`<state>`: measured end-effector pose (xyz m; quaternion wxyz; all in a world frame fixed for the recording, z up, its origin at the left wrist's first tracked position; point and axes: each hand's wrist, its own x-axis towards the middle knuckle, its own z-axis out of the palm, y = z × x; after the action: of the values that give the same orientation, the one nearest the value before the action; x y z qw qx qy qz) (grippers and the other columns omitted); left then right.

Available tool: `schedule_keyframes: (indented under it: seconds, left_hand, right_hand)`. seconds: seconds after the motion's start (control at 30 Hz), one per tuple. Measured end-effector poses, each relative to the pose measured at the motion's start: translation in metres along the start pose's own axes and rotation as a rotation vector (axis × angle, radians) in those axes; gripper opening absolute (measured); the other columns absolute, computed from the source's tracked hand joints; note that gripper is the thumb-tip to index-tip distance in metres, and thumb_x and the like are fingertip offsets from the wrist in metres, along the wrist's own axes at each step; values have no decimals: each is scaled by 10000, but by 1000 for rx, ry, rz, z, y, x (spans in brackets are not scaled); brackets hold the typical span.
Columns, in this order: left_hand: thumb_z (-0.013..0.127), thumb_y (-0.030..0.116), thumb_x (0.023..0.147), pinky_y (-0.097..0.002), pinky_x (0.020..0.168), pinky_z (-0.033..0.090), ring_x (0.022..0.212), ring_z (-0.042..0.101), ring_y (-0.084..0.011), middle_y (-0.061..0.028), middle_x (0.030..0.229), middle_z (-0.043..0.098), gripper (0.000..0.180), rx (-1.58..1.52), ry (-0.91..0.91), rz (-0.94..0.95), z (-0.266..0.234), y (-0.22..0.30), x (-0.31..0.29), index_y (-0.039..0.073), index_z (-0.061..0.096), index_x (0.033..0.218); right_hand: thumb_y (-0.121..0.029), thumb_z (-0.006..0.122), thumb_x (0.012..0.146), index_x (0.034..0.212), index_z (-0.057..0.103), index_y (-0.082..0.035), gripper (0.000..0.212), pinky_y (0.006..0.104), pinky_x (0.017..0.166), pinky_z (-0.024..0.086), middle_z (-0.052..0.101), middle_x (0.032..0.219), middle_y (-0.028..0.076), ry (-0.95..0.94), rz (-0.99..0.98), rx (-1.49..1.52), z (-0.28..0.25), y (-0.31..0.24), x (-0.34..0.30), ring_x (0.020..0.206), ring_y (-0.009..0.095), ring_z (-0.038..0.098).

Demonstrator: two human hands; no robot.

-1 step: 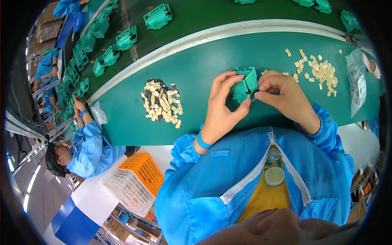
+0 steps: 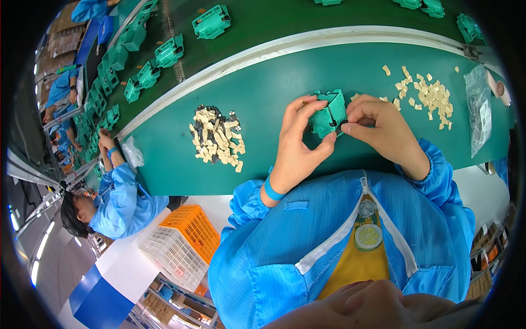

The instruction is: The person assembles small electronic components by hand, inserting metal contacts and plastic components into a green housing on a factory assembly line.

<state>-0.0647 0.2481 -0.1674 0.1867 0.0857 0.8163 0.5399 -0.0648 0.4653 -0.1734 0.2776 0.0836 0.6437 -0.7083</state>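
A green plastic housing (image 2: 330,116) is held above the green table, in front of my chest. My left hand (image 2: 298,143) wraps round its left side, with fingers over the far edge and the thumb on the near edge. My right hand (image 2: 378,125) is at the housing's right edge, thumb and index finger pinched on a small black part (image 2: 343,124). The pinching fingertips hide much of that part. A dark strip runs along the housing's inside.
Left of my hands lies a pile of cream and black small parts (image 2: 216,136); cream pieces (image 2: 433,98) are scattered at right beside a clear plastic bag (image 2: 478,109). Beyond a metal rail (image 2: 307,38), a belt carries green housings (image 2: 212,23). A co-worker (image 2: 123,203) works at left near stacked crates (image 2: 186,241).
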Motion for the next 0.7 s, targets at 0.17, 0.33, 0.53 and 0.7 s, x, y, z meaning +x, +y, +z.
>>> schedule_keyframes:
  seconds: [0.17,0.33,0.53,0.7]
  left_hand:
    - [710,-33,829,-434,1034,531,1304,528,-277,-128,1424,435,556,-26,16,13,4,-2,1,65,543,1349]
    - [692,-50,821,-447,1039,525,1314,516,-279,-126,1417,432,554,-43,20,-10,3,-2,0,70,528,1337]
    - [673,-65,812,-451,1046,509,1329,498,-281,-125,1411,428,549,-49,33,-41,4,0,1,73,530,1324]
    - [750,4,738,-407,991,491,1250,549,-347,-172,1352,495,574,-65,101,-15,6,-4,3,76,576,1280]
  right_hand:
    - [-5,719,898,894,646,70,104,267,774,537,597,982,67,4,-40,-28,2,-4,-1,839,126,636]
    - [-5,714,899,893,639,72,108,277,774,549,598,977,80,18,-59,-47,8,-4,-1,834,143,642]
    - [-9,717,893,858,643,62,109,287,764,557,597,958,95,39,-66,-99,11,-5,1,815,160,649]
    - [0,729,880,894,603,43,134,286,755,556,610,945,92,39,-54,-122,8,-1,5,819,154,654]
